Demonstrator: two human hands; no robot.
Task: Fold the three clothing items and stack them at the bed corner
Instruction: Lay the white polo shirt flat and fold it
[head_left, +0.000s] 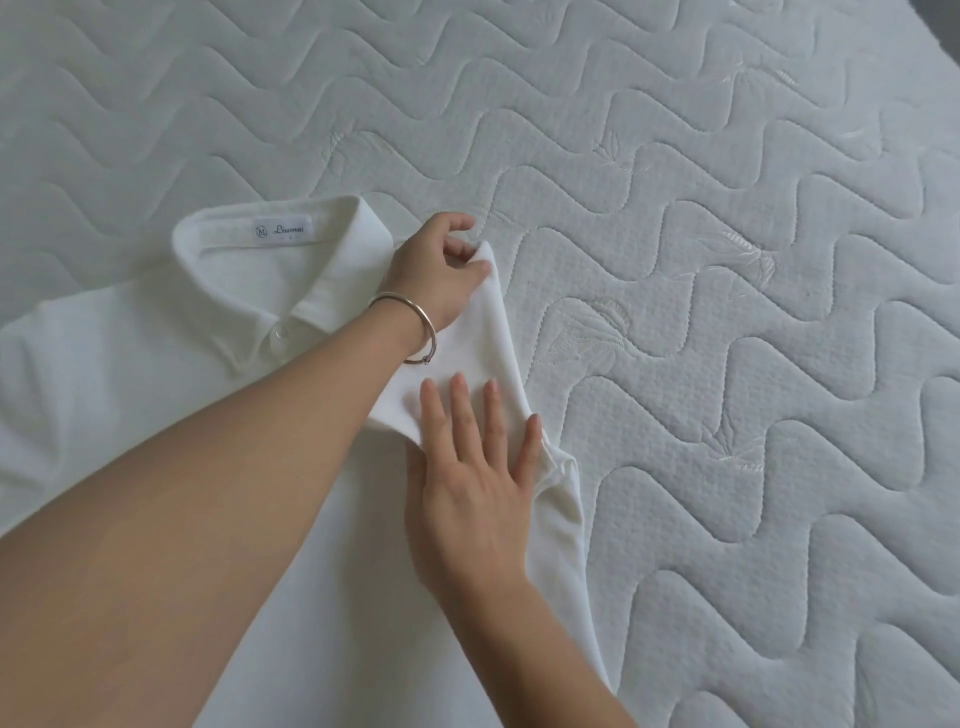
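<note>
A white collared knit shirt (156, 374) is lying front-up on the pale quilted mattress (675, 208), its collar (332, 260) pointing away from the person and its woven neck label (283, 228) showing. The body of the garment is running down toward the near edge of the view, partly hidden under the forearms.

The left hand (441, 270), wearing a thin silver bangle (415, 322), is reaching across the shirt and pinching the end of the short sleeve (488, 332) between thumb and curled fingers, lifting it off the mattress. This is probably to draw the sleeve inward over the chest.

The right hand (472, 483) is lying flat with its fingers spread and straight, pressing on the cloth where the sleeve is joining the body. It is likely acting as an anchor, so that the fold line is staying put while the other hand is pulling. Whether the palm is bearing real weight or only resting is hard to tell from this angle.

No basket, drawer or other container is showing; the shirt is sitting directly on the mattress. Only this one garment is appearing in view, and no bed corner or stack is showing, so the folding is looking to be at an early stage.
</note>
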